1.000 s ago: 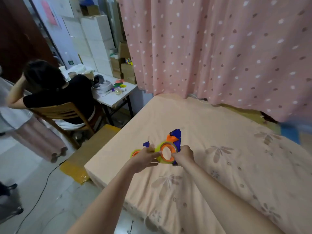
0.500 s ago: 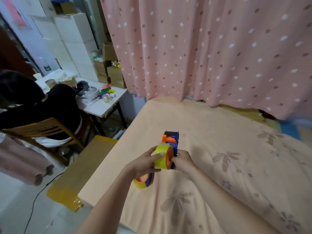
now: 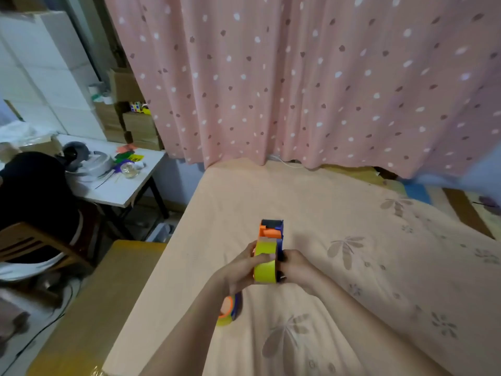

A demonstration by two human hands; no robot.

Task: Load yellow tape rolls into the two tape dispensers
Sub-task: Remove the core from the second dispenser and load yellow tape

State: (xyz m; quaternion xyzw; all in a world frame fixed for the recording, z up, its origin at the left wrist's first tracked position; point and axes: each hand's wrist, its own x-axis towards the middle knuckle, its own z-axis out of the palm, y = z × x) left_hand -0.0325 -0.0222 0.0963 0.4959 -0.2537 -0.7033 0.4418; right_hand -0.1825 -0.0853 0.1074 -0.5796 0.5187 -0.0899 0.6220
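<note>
- While you hold it up at lower centre of the frame, the yellow tape roll (image 3: 265,263) sits edge-on against the blue and orange tape dispenser (image 3: 272,231), whose head points toward the top of the frame.
- Your left hand (image 3: 238,272) has its fingers (image 3: 261,258) curled over the roll's yellow band, gripping it from the left.
- Your right hand (image 3: 296,267) grips the dispenser's right side, fingers wrapped against it, just beside the roll.
- A second dispenser with a yellow roll (image 3: 229,310) lies on the peach bed sheet (image 3: 339,267) below your left wrist, partly hidden by your forearm.
- At left of the frame a seated person in black (image 3: 32,196) faces a white worktop (image 3: 119,185) with clutter.
- A pink dotted curtain (image 3: 298,77) fills the top.
</note>
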